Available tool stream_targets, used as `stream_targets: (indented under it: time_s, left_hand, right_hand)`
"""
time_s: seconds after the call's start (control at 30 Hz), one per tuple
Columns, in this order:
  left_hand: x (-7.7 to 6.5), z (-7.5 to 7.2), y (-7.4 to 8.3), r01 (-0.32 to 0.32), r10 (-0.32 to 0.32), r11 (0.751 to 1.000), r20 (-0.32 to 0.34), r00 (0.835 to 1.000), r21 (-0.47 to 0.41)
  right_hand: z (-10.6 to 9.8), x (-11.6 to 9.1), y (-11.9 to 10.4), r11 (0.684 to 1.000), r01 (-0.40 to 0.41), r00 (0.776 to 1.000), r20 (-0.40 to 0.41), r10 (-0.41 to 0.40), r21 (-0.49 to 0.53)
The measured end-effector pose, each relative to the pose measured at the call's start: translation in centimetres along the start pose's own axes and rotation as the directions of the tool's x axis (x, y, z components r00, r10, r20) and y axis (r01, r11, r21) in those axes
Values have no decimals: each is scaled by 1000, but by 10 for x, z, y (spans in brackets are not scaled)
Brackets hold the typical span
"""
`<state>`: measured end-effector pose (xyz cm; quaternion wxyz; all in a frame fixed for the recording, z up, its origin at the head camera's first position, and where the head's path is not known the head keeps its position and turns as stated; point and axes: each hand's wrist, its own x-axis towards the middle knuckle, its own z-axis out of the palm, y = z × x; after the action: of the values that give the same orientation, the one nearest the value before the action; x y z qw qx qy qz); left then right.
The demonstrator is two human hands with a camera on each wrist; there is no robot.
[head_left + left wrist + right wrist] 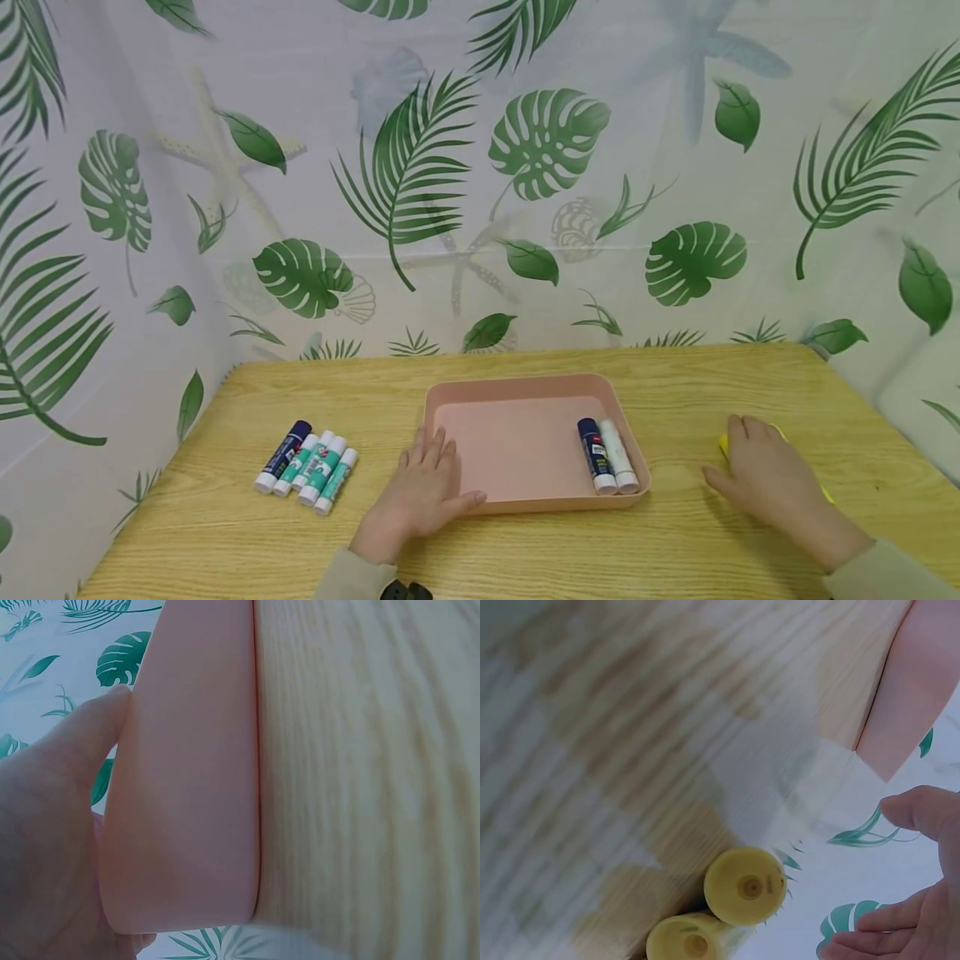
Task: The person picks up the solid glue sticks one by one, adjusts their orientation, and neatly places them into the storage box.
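Near edge: pale beige sleeves (351,577) at both forearms; a small black object (406,591) at the left cuff, cut off by the frame. Beneath everything, a yellow-brown wood-grain table (555,554).

Left hand (422,493): open, at the near-left corner of a shallow pink rectangular tray with rounded corners (517,442). Fingers extend over the left wall, thumb along the near side; left wrist view shows the thumb tip at the wall's upper edge.

Right hand (771,471): open, well to the right of the tray, above two yellow cylinders (731,896) lying side by side. Right wrist view: thumb and fingers spread, gap visible between the fingers and the yellow round ends. Head view: the hand hides most of the yellow; contact there cannot be told.

Left of the tray, apart from it: a row of slim teal-and-white tubes (322,471), close together, with a larger navy tube with a white near end (287,454) at the row's left side.

Inside the tray, right end: a navy, white-ended tube (595,454) and a plain white tube (617,457), lying parallel, just beside each other.

Far side: white cloth backdrop (630,67), printed with green leaves, pale starfish and shells.
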<state>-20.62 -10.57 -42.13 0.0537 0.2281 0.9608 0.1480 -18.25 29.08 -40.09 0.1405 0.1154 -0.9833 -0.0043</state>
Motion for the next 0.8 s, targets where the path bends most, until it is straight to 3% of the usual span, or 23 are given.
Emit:
stream_targets:
  time_s: [0.6,0.8]
  left_hand:
    - [0,0,0,1,-1,1000,-4,1000,9]
    - [0,-1,0,-2,2,1000,-1,1000,-6]
  right_hand:
    - [-1,1,9,988,-135,977,175,121,74]
    - [2,2,12,981,-179,956,248,155,79]
